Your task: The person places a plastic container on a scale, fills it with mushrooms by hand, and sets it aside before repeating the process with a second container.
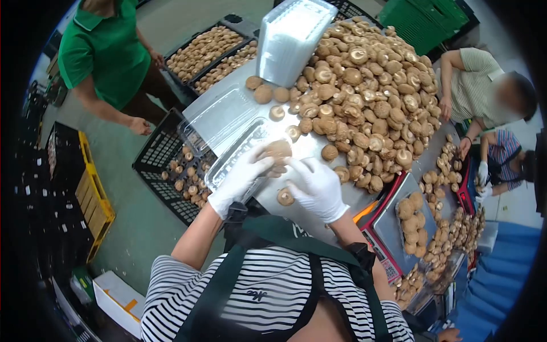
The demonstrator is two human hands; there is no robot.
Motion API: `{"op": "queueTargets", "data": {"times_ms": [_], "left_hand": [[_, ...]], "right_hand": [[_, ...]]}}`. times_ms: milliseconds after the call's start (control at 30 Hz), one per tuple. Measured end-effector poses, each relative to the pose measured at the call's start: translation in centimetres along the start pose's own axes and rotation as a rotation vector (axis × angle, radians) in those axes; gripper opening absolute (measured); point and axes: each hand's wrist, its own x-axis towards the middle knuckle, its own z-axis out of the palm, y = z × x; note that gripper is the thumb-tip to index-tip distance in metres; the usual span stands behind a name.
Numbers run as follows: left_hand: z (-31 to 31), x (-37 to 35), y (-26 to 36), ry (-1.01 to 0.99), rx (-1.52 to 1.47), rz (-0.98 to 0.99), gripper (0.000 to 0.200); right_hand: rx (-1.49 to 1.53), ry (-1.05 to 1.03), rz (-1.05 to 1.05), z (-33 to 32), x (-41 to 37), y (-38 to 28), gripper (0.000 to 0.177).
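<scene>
My left hand (242,174), in a white glove, is closed around brown shiitake mushrooms (278,150) over a clear plastic tray (231,149). My right hand (318,191), also gloved in white, is just to the right of them, thumb and fingers apart and fingertips close to the mushrooms. One loose mushroom (285,196) lies on the metal table (268,199) between my hands. Beyond them rises a large heap of shiitake mushrooms (370,97). A tall stack of clear trays (292,43) stands at the heap's left side.
A black crate (162,145) with mushrooms sits left of the table. To the right, a filled tray (411,222) rests on a scale (393,211). A person in a green shirt (108,54) stands at left; two other people work at right. More filled crates (208,51) stand behind.
</scene>
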Motion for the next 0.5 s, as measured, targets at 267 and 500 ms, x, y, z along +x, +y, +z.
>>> {"op": "queueTargets", "data": {"times_ms": [267, 500], "left_hand": [[-7.3, -2.8, -1.0, 0.303, 0.146, 0.086, 0.048], [-26.6, -9.8, -9.8, 0.881, 0.313, 0.033, 0.035]], "right_hand": [[0.289, -0.056, 0.226, 2.0, 2.5, 1.8, 0.040], [0.110, 0.227, 0.478, -0.3, 4.7, 14.4, 0.023]]}}
